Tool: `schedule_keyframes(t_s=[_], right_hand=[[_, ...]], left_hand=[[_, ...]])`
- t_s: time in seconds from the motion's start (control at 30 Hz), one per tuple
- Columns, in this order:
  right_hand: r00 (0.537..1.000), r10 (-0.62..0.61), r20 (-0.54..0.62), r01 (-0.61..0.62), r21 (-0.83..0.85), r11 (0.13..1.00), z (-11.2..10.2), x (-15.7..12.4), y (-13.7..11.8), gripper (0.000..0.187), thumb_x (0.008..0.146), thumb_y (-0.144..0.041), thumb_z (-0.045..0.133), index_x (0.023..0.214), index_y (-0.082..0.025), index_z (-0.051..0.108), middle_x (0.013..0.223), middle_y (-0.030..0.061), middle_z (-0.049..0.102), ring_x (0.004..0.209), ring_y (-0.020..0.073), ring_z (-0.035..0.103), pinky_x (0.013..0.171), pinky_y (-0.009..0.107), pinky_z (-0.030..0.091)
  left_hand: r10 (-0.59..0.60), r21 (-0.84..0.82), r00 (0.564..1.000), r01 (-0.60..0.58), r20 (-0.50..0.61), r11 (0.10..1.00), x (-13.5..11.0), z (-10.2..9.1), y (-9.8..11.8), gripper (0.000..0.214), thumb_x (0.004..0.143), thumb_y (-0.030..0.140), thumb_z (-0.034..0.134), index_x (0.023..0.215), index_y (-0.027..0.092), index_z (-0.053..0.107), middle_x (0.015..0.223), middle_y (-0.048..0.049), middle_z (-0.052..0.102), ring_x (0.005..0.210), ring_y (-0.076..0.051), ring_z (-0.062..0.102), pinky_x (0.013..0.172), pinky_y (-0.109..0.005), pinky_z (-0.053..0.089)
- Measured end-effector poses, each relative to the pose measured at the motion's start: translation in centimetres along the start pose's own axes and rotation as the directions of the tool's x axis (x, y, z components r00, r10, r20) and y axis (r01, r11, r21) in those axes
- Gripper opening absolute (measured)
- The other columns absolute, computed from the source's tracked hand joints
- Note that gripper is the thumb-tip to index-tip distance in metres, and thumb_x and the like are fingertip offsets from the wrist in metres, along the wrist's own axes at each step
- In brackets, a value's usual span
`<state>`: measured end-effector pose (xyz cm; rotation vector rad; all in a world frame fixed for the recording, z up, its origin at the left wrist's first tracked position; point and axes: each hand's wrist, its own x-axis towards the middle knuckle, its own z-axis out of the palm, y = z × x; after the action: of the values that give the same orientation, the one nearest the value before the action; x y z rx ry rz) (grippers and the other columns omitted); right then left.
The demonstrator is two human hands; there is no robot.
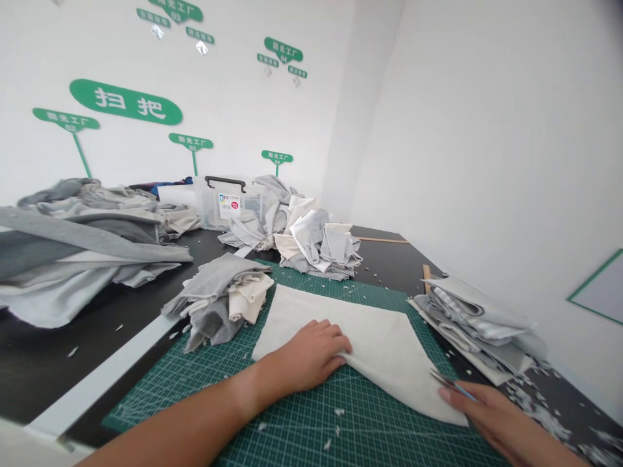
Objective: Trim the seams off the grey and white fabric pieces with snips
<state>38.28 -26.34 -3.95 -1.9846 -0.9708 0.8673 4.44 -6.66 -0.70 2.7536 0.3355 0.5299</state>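
Observation:
A white cloth piece (370, 337) lies on the green cutting mat (302, 428), its near edge slightly lifted. My left hand (316, 353) rests at the middle of that edge, fingers curled down over the fabric and the thumb beside them. At the cloth's right corner, my right hand (479, 405) is closed around small scissors (452, 384) with a blue handle. Their metal tips point left, over the right edge of the cloth. The fingers under the handle are partly hidden.
Grey and white cloth heaps (221, 292) sit left of the cloth, with a larger fabric pile (73, 246) beyond. A folded stack (479, 318) lies to the right, near scattered scraps (535, 402). Behind stand a clear plastic box (214, 211) and another cloth pile (316, 240).

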Motion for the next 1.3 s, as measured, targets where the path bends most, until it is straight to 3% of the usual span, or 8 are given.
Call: schedule_keyframes(t_s=[0.2, 0.37, 0.47, 0.57, 0.73, 0.9, 1.1, 1.3], right_hand=[[0.992, 0.002, 0.127, -0.017, 0.117, 0.993, 1.9, -1.2, -3.3, 0.051, 0.076, -0.068, 0.071, 0.065, -0.023, 0.051, 0.035, -0.009, 0.028, 0.032, 0.0056, 0.014, 0.036, 0.023, 0.011], [0.989, -0.043, 0.145, -0.02, 0.409, 0.913, 3.3, -1.9, -8.4, 0.063, 0.079, -0.058, 0.077, 0.061, -0.023, 0.027, 0.046, -0.012, 0.02, 0.039, 0.0034, 0.009, 0.038, 0.021, 0.007], [0.97, -0.066, 0.235, -0.063, 0.501, 0.863, 4.7, -1.2, -10.7, 0.063, 0.081, -0.053, 0.077, 0.061, -0.023, 0.025, 0.047, -0.0126, 0.017, 0.039, 0.0032, 0.009, 0.037, 0.022, 0.007], [0.951, -0.11, 0.29, -0.064, 0.532, 0.845, 6.4, -0.4, -12.0, 0.061, 0.083, -0.05, 0.077, 0.062, -0.023, 0.026, 0.047, -0.0122, 0.02, 0.038, 0.0028, 0.012, 0.037, 0.021, 0.008], [0.94, -0.18, 0.29, -0.01, 0.55, 0.835, 8.9, -0.2, -12.2, 0.059, 0.085, -0.052, 0.075, 0.063, -0.022, 0.028, 0.048, -0.0122, 0.022, 0.037, 0.002, 0.013, 0.037, 0.021, 0.007], [0.94, -0.173, 0.295, -0.004, 0.515, 0.857, 10.3, -0.7, -11.6, 0.055, 0.083, -0.054, 0.075, 0.066, -0.023, 0.033, 0.049, -0.0128, 0.021, 0.038, 0.0027, 0.012, 0.036, 0.02, 0.005], [0.96, -0.157, 0.233, 0.031, 0.468, 0.883, 10.6, -1.1, -11.6, 0.044, 0.08, -0.055, 0.075, 0.081, -0.023, 0.045, 0.051, -0.0138, 0.023, 0.041, 0.0033, 0.01, 0.037, 0.019, 0.004], [0.957, -0.194, 0.215, 0.136, 0.258, 0.957, 9.9, -0.2, -10.6, 0.044, 0.085, -0.056, 0.069, 0.111, -0.021, 0.057, 0.042, -0.0141, 0.025, 0.038, 0.0057, 0.013, 0.035, 0.018, 0.009]], left_hand=[[-0.02, 0.001, 1.0, 0.02, 0.002, 1.0, 0.1, 0.2, 0.9, 0.036, 0.092, 0.015, 0.049, 0.125, 0.027, 0.055, 0.117, -0.0061, 0.064, 0.108, -0.026, 0.058, 0.094, -0.04, 0.043], [-0.076, -0.054, 0.997, 0.075, -0.016, 0.996, 0.7, 0.0, 3.2, 0.052, 0.091, 0.032, 0.059, 0.139, 0.024, 0.042, 0.126, -0.0101, 0.062, 0.111, -0.029, 0.057, 0.097, -0.044, 0.041], [-0.097, -0.085, 0.995, 0.095, -0.021, 0.992, 1.3, 0.1, 4.8, 0.06, 0.087, 0.048, 0.066, 0.138, 0.025, 0.043, 0.123, -0.0099, 0.062, 0.107, -0.031, 0.057, 0.092, -0.044, 0.043], [-0.149, -0.146, 0.987, 0.139, -0.055, 0.979, 1.7, 0.7, 5.6, 0.049, 0.088, 0.05, 0.065, 0.127, 0.025, 0.049, 0.116, -0.0078, 0.064, 0.103, -0.029, 0.058, 0.088, -0.042, 0.043], [-0.255, -0.347, 0.956, 0.193, -0.143, 0.918, 1.8, 2.2, 5.3, 0.019, 0.096, 0.039, 0.052, 0.107, 0.024, 0.054, 0.103, -0.0051, 0.067, 0.094, -0.023, 0.06, 0.083, -0.034, 0.043], [-0.394, -0.536, 0.913, 0.279, -0.11, 0.797, 1.5, 3.5, 4.5, 0.032, 0.096, 0.053, 0.05, 0.095, 0.022, 0.054, 0.082, -0.0016, 0.065, 0.073, -0.018, 0.057, 0.065, -0.028, 0.039], [-0.371, -0.705, 0.922, 0.19, -0.112, 0.683, 1.9, 4.0, 3.1, 0.031, 0.097, 0.044, 0.049, 0.082, 0.018, 0.058, 0.075, 0.0002, 0.063, 0.072, -0.015, 0.056, 0.069, -0.026, 0.04], [-0.366, -0.79, 0.926, 0.152, -0.097, 0.594, 2.0, 3.6, 2.4, 0.032, 0.094, 0.045, 0.053, 0.079, 0.017, 0.056, 0.07, 0.0013, 0.058, 0.067, -0.014, 0.053, 0.066, -0.024, 0.04]])
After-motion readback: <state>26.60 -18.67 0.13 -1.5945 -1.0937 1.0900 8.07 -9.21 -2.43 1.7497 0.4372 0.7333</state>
